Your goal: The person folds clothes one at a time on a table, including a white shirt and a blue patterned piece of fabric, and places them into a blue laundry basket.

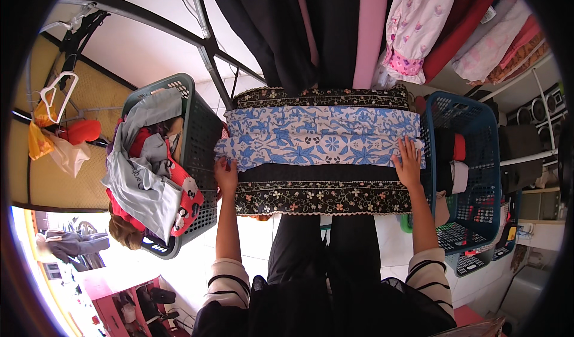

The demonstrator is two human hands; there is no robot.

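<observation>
A white cloth with a blue floral print [323, 138] lies stretched lengthwise, folded into a long strip, over a black board cover with a flowered border [323, 198]. At its near left corner, my left hand [226, 174] is closed, the curled fingers pinching the fabric's edge. My right hand [409, 165] rests on the cloth's right end, fingers stretched out and lying flat. Shallow creases run along the cloth between the two hands.
A grey basket [200, 122] heaped with clothes stands left of the board. Blue baskets [466, 104] with a few garments stand on the right. Garments [365, 26] hang beyond the far edge. A black metal frame [137, 11] and a white hanger [60, 95] are at the upper left.
</observation>
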